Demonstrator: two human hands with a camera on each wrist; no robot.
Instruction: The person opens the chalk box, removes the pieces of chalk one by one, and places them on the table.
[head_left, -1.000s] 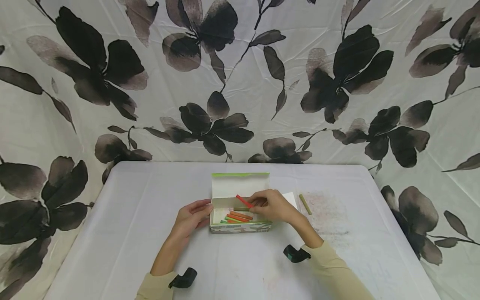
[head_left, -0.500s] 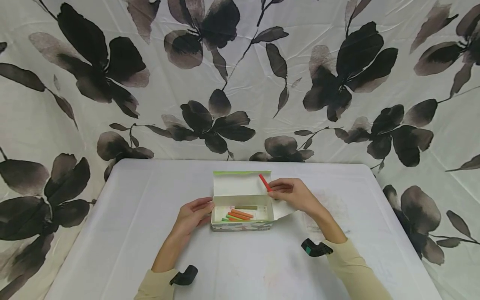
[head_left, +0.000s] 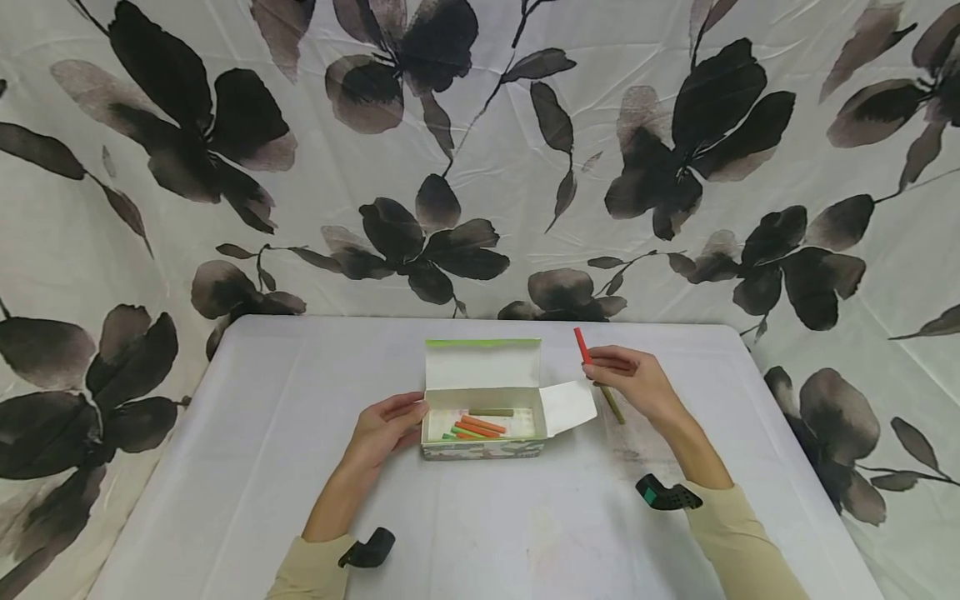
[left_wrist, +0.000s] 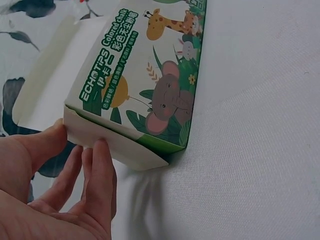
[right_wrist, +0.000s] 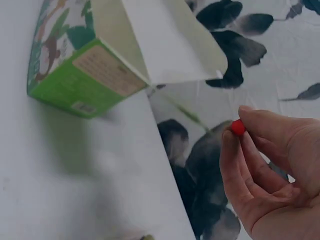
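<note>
Right fingers point(right_wrist: 231, 160) either side of red chalk point(right_wrist: 238, 127)

Chalks point(head_left: 483, 425) in box point(head_left: 482, 451); stick point(head_left: 612, 405) right, apparently on table point(head_left: 315, 367).

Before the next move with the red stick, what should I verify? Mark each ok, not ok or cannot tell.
1. Red stick pinched by the right hand: ok.
2. Left hand holding the box at its left side: ok.
3. Lid open: ok.
4. All sticks off the table: not ok; an olive stick lies there, near the right hand.
5. Red stick uncracked: cannot tell; the fingers cover part.
</note>
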